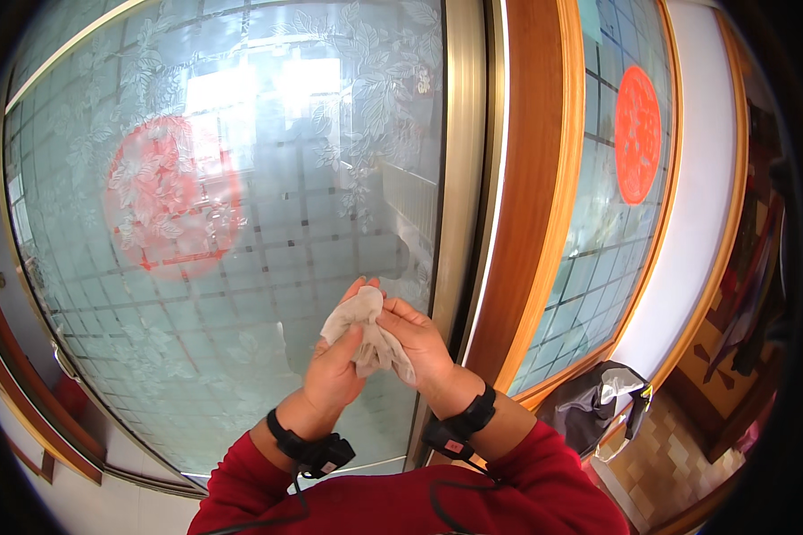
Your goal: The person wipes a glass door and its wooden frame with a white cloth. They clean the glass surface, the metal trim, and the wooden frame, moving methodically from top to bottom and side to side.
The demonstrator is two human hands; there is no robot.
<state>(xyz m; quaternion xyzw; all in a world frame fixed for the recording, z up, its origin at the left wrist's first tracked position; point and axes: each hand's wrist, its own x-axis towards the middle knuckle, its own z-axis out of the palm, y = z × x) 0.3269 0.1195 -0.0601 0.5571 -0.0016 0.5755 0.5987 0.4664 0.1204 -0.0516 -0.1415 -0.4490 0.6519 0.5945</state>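
Observation:
Both of my hands meet in front of a large glass door panel [268,312] etched with leaves and a grid pattern. Between them is a crumpled off-white cloth [359,314]. My left hand [333,373] grips its left side, with the thumb pressed on the cloth. My right hand [422,343] holds the right side, fingers bent around it, and part of the cloth hangs below toward the palm. Some fingertips are hidden behind the folds. Black bands with small boxes sit on both wrists.
A brass-coloured metal frame [466,178] edges the glass on the right, beside a brown wooden door frame [537,178]. Beyond is another glass panel with a red round decoration [638,134]. A dark bag [584,410] stands low at the right. A door handle [65,361] shows at left.

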